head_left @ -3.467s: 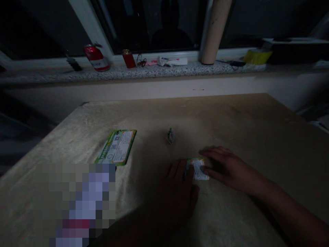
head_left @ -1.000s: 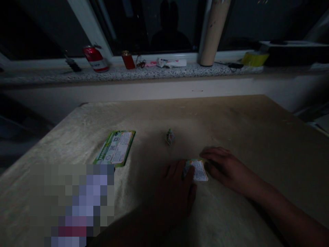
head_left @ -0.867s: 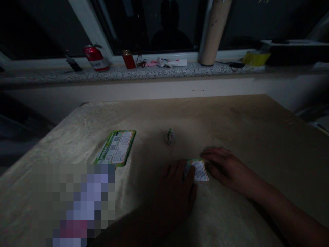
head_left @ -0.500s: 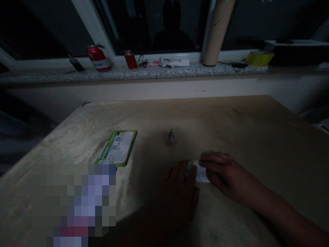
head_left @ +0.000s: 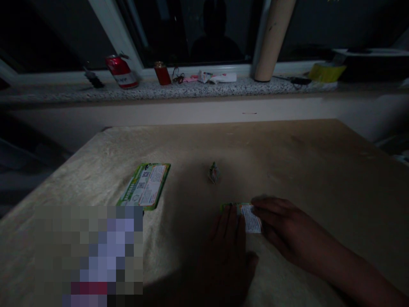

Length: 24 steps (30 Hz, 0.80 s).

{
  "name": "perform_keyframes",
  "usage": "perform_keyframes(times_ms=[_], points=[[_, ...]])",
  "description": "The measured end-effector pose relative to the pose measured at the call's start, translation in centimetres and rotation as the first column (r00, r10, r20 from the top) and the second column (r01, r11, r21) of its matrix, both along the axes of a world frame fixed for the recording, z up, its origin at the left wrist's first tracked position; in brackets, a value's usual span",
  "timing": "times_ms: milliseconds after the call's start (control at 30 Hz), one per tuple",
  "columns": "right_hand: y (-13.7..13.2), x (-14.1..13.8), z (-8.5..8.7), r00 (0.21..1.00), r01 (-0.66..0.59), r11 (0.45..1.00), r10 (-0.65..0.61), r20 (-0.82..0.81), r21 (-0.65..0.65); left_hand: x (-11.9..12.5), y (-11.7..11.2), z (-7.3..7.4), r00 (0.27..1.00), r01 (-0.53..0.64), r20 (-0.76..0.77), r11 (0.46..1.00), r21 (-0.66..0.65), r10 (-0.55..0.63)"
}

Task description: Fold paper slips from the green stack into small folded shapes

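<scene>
A small printed paper (head_left: pixel 250 217), green-edged with white text, lies on the beige table (head_left: pixel 303 170) near the front. My left hand (head_left: pixel 228 247) rests flat, its stretched fingers on the paper's left part. My right hand (head_left: pixel 281 230) lies at the paper's right edge, fingers extended and touching it. A tiny folded green paper piece (head_left: pixel 214 172) stands a little beyond the hands. A larger green and white card (head_left: pixel 146 185) lies flat to the left.
A speckled stone windowsill (head_left: pixel 191 89) runs behind the table, holding a tilted red can (head_left: pixel 121 72), a small red container (head_left: pixel 162 73), wrappers (head_left: pixel 217 77), a cardboard tube (head_left: pixel 271 40) and a yellow object (head_left: pixel 326 71). A blurred patch covers the lower left. The room is dim.
Both hands and the small paper have shifted slightly nearer to me. My left fingers moved from the paper's left edge onto its surface; the right fingers closed in on its right side.
</scene>
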State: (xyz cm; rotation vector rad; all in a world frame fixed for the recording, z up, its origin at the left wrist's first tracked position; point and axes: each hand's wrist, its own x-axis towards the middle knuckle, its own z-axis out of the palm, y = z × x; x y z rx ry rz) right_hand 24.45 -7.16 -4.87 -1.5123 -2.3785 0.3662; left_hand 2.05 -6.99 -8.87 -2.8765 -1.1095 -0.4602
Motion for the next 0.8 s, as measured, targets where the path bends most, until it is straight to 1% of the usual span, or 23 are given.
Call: perform_keyframes(times_ms=[100,267,500,700,800], points=[[-0.01,0.0,0.06,1.0,0.009,1.0,-0.009,-0.023,0.009,-0.05,-0.02,0.1,1.0,0.006,0.002,1.0,-0.007,-0.006],[0.18,0.15,-0.02,0.999,0.007,1.0,-0.008,-0.035,-0.009,-0.23,0.1,0.15,1.0,0.021,0.004,1.0,0.021,-0.021],[0.27,-0.02,0.24,0.999,0.016,1.0,-0.017,-0.046,-0.019,-0.23,0.11,-0.18,1.0,0.018,-0.002,1.0,-0.015,-0.018],[0.3,0.04,0.25,0.997,0.018,1.0,-0.02,-0.073,-0.023,-0.28,0.29,0.49,0.999,0.043,-0.006,0.998,-0.038,-0.044],[0.32,0.01,0.32,0.997,0.019,0.999,-0.021,-0.08,-0.026,-0.3,0.33,0.6,0.999,0.048,0.0,0.998,-0.034,-0.048]])
